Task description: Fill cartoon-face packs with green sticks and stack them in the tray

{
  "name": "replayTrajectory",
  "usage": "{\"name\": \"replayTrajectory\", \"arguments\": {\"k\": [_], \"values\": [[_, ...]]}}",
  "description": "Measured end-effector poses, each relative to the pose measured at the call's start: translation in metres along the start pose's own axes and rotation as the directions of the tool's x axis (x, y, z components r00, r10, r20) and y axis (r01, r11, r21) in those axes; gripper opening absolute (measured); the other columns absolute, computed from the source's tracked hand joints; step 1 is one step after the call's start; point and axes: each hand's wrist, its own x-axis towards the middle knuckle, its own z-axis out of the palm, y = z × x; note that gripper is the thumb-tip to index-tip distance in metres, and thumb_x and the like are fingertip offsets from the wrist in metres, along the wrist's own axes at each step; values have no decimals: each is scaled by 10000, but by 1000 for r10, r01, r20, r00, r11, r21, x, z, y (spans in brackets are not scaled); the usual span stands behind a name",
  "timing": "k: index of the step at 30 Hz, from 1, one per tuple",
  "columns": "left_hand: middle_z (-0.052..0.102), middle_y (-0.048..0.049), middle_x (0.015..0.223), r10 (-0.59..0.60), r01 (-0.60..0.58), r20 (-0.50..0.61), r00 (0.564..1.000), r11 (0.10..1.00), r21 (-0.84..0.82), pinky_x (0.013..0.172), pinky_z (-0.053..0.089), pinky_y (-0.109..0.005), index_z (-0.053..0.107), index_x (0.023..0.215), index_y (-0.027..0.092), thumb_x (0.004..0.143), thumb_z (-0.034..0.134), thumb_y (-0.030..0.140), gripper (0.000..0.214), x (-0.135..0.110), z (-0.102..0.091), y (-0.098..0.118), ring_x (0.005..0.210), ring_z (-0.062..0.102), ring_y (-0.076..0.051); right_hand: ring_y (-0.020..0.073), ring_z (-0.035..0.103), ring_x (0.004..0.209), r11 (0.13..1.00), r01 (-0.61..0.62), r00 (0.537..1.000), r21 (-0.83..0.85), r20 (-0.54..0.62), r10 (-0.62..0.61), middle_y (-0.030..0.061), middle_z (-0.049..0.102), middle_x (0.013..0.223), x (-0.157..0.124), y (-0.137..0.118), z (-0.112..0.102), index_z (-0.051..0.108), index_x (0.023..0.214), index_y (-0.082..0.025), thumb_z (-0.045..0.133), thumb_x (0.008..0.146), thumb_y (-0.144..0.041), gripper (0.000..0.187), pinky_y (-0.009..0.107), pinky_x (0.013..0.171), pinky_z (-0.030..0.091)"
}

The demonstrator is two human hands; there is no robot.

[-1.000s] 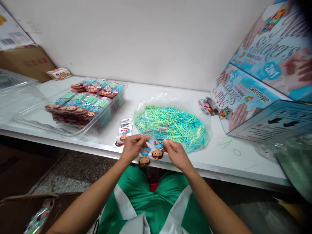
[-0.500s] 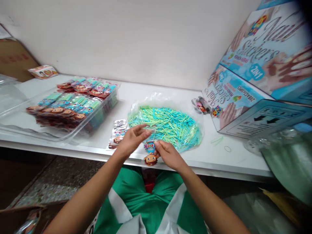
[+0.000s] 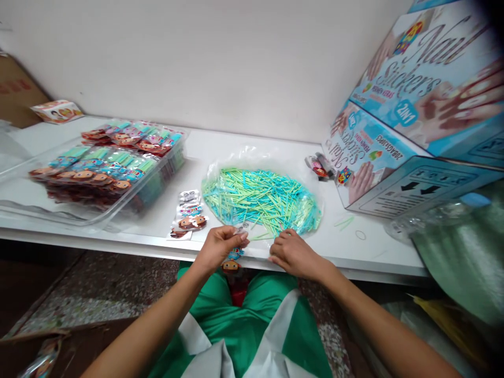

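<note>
My left hand (image 3: 223,245) pinches a small printed packet (image 3: 231,264) by its clear upper end. The packet hangs at the table's front edge, its cartoon face downward. At the near right rim of a clear plastic bag (image 3: 252,155), my right hand (image 3: 293,253) has its fingers curled down; whatever they hold is hidden. Many thin green and blue sticks (image 3: 262,197) lie heaped on the opened bag, just beyond both hands. Left of the heap is a small stack of flat packets (image 3: 189,212) with the same cartoon print.
A clear tray (image 3: 104,216) of filled packets stands at the left. Large nail sticker boxes (image 3: 394,105) rise at the right, with small dark packets (image 3: 319,167) beside them. Two loose sticks (image 3: 345,223) and a rubber band (image 3: 360,235) lie near a plastic bottle (image 3: 429,218).
My right hand has let go of the packet and moved right to the near rim of the bag. My left hand has lowered toward the table edge, still pinching the packet.
</note>
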Motion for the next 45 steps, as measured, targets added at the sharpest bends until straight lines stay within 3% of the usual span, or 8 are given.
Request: {"name": "replayTrajectory", "arguments": {"k": [3,5,7,13,20,25,32,45], "values": [[683,-98,946,172,-256,234,957,880,400,790,454,-304,680,776,152,807,552,343,232,-8,0,-2,955,613,-229,164,568,798,994,-39,999,101,41,35,72,645,851,3,3,-5,616,888,-174,330,929,-367,348,262,703,358],[662,-95,1021,197,-402,394,898,732,550,851,425,-294,680,785,170,834,504,273,210,-10,1,-4,1094,548,-234,187,594,803,989,-150,987,5,64,150,91,653,895,10,5,-6,586,951,-162,352,916,-319,284,261,657,373],[670,-91,961,173,-464,474,863,644,609,828,427,-271,670,787,170,847,464,224,221,-9,2,-7,1056,569,-215,226,615,812,964,-230,965,-131,94,243,123,660,920,21,6,-4,563,994,-142,419,870,-259,223,280,646,388],[650,-81,833,210,-465,436,875,614,638,729,430,-245,648,816,144,879,414,237,260,-4,5,-7,795,608,-167,250,631,879,924,-309,934,-226,112,340,169,668,918,58,9,7,548,1005,-122,376,858,-130,226,306,700,421],[640,-73,822,236,-451,402,885,650,612,722,419,-239,644,809,142,892,407,261,278,-7,6,2,778,595,-159,281,621,910,871,-424,894,-249,38,447,173,644,990,72,26,0,396,1166,-110,347,909,-318,335,338,710,426],[640,-74,822,229,-442,394,890,646,622,723,421,-243,649,824,148,894,401,268,284,-7,8,0,776,595,-162,273,614,934,901,-364,919,-237,64,389,157,653,984,78,29,-5,386,1187,-121,382,895,-334,362,322,726,411],[636,-73,814,236,-452,401,885,639,622,719,417,-242,645,809,145,897,398,269,290,-7,8,0,769,591,-160,265,619,926,925,-303,942,-228,73,327,160,664,971,105,29,-9,490,1098,-124,330,881,-158,271,330,740,411],[628,-66,787,213,-436,398,893,633,640,698,412,-235,639,773,153,887,407,247,275,-9,7,-9,750,585,-155,255,602,912,857,-473,877,-203,-13,481,156,633,999,93,51,-28,535,1062,-126,250,924,-316,369,335,756,402]]}}
